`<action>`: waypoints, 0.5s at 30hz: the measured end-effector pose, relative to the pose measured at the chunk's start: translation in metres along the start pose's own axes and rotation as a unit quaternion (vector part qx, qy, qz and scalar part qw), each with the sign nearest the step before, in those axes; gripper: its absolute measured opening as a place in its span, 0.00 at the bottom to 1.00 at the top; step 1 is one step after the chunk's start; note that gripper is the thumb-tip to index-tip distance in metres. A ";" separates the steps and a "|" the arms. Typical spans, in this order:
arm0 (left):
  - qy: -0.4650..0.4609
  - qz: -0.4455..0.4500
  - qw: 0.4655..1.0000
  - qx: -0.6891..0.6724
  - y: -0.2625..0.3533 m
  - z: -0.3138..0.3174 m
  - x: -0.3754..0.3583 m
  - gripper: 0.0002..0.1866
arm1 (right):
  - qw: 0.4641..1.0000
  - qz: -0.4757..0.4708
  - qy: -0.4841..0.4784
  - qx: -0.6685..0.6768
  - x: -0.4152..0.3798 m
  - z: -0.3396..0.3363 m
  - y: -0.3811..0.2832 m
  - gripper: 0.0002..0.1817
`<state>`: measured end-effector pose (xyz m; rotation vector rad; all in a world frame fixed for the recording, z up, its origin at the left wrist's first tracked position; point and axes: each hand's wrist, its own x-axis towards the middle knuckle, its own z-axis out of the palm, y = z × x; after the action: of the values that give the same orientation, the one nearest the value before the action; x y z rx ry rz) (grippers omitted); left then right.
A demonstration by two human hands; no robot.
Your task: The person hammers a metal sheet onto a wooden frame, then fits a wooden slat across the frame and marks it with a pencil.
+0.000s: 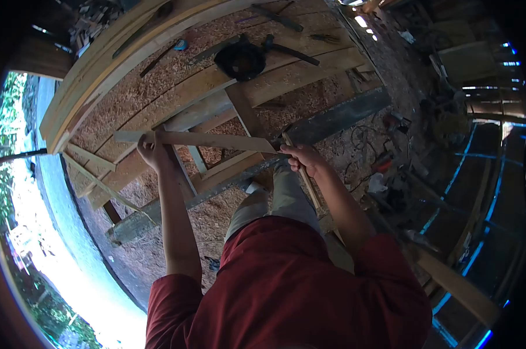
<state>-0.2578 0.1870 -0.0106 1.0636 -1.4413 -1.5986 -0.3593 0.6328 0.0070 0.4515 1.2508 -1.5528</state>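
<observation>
A long, thin wooden strip (pixel 216 141) lies across the view in front of me, over a wooden frame (pixel 246 110). My left hand (pixel 151 150) is closed around it near its left end. At the strip's angled right end is my right hand (pixel 303 159), its fingers closed on a slim wooden stick (pixel 310 189) that slants down toward my leg. Whether the right fingers also touch the strip is hard to make out. Below the strip, the frame's slats rest on a dark, worn beam (pixel 338 116).
Wood shavings cover the planked work surface. A black bowl-like object (pixel 240 60), a hammer-like tool (pixel 292 53) and a blue tape measure (pixel 181 45) lie at the back. Long boards (pixel 94 75) stand at the left. A red tool (pixel 383 163) and cables lie on the right.
</observation>
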 end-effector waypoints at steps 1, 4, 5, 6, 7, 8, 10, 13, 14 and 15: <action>-0.007 0.009 1.000 -0.007 -0.001 -0.001 0.001 0.30 | 1.000 -0.006 0.006 -0.011 0.000 0.001 0.002 0.25; -0.024 0.002 0.999 -0.033 -0.007 -0.004 0.003 0.30 | 0.998 -0.043 0.035 -0.035 0.001 0.009 0.011 0.31; -0.029 0.002 0.998 -0.050 -0.010 -0.006 0.006 0.29 | 0.994 -0.070 0.057 -0.057 0.001 0.012 0.014 0.34; -0.043 0.004 0.997 -0.066 -0.008 -0.007 0.006 0.29 | 0.994 -0.073 0.059 -0.049 0.001 0.014 0.015 0.34; -0.052 0.004 0.997 -0.063 -0.007 -0.006 0.005 0.29 | 0.994 -0.077 0.061 -0.039 0.000 0.015 0.017 0.37; -0.043 -0.005 0.997 -0.060 -0.007 -0.006 0.003 0.29 | 0.994 -0.080 0.063 -0.029 -0.001 0.015 0.018 0.40; -0.036 -0.018 0.997 -0.067 -0.002 -0.003 0.000 0.31 | 0.994 -0.081 0.068 -0.022 -0.003 0.018 0.019 0.42; -0.063 -0.015 0.997 -0.052 0.004 -0.004 -0.003 0.32 | 0.993 -0.086 0.077 -0.014 0.002 0.019 0.027 0.46; -0.069 -0.015 0.996 -0.049 0.003 -0.004 -0.005 0.32 | 0.993 -0.090 0.081 -0.014 0.003 0.018 0.031 0.48; -0.040 -0.013 0.999 -0.034 0.006 0.000 -0.009 0.33 | 0.992 -0.091 0.083 -0.007 0.002 0.017 0.031 0.48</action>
<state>-0.2542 0.1942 -0.0038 0.9915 -1.4194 -1.7141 -0.3277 0.6193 -0.0032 0.4754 1.4636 -1.6842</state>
